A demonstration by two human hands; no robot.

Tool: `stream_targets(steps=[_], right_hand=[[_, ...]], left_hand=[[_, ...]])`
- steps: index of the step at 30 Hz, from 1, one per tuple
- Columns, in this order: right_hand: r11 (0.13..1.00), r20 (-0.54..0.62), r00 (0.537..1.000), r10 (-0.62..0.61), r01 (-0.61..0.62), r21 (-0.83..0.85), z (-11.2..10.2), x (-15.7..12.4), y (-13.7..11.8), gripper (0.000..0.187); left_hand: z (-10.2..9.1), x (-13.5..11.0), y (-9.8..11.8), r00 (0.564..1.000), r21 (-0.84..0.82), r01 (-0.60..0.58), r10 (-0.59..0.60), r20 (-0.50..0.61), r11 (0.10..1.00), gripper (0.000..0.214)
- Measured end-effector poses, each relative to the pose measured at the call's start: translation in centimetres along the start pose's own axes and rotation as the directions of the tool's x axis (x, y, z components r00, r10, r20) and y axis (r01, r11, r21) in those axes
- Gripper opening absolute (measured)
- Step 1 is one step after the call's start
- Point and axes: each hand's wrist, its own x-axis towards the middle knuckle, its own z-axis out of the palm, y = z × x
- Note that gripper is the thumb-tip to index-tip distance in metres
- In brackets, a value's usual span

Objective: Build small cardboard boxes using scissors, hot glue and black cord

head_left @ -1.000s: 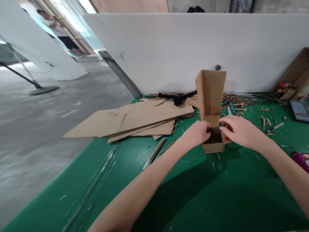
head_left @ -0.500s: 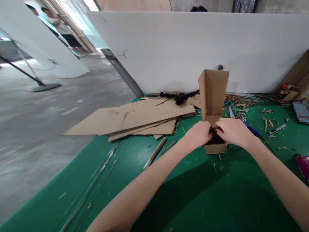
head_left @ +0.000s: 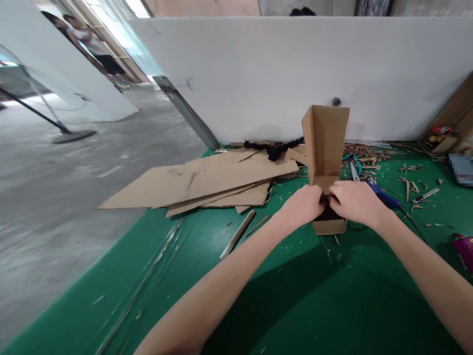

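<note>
A brown cardboard structure (head_left: 330,143) stands on the green table, with a tall folded back part and a low box-like front. My left hand (head_left: 305,203) is closed at its left side, fingers curled over the opening of the low part. From the right, my right hand (head_left: 354,199) mirrors it, also closed, with the fingertips of both hands nearly meeting. They seem to pinch the cardboard inside, though the fingertips are partly hidden in shadow. Just beyond my right hand lie scissors (head_left: 354,171) and a blue-handled tool (head_left: 384,196) with a cord.
Flat cardboard sheets (head_left: 221,180) are stacked at left, a black cloth-like bundle (head_left: 274,149) behind them. Cardboard scraps (head_left: 364,153) heap near the white panel (head_left: 258,74). A utility knife (head_left: 425,195) and purple packet (head_left: 463,249) lie right. A stick (head_left: 237,234) lies left. People (head_left: 92,44) are far off.
Both hands stay at the cardboard box in almost the same grip. The view has shifted very slightly, and the people in the background have moved a little.
</note>
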Motion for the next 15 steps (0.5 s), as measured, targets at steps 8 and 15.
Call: stream_targets(steps=[8,15], right_hand=[[1.0,-0.03,1.0,0.003,-0.004,-0.013,0.24,-0.04,-0.11,0.025],[1.0,-0.032,0.999,0.016,-0.016,-0.025,0.37,-0.07,-0.17,0.023]], left_hand=[[-0.43,-0.15,0.3,1.0,-0.002,0.011,-0.011,0.024,1.0,0.017],[-0.73,-0.23,0.56,0.999,-0.008,0.023,-0.023,0.042,1.0,0.018]])
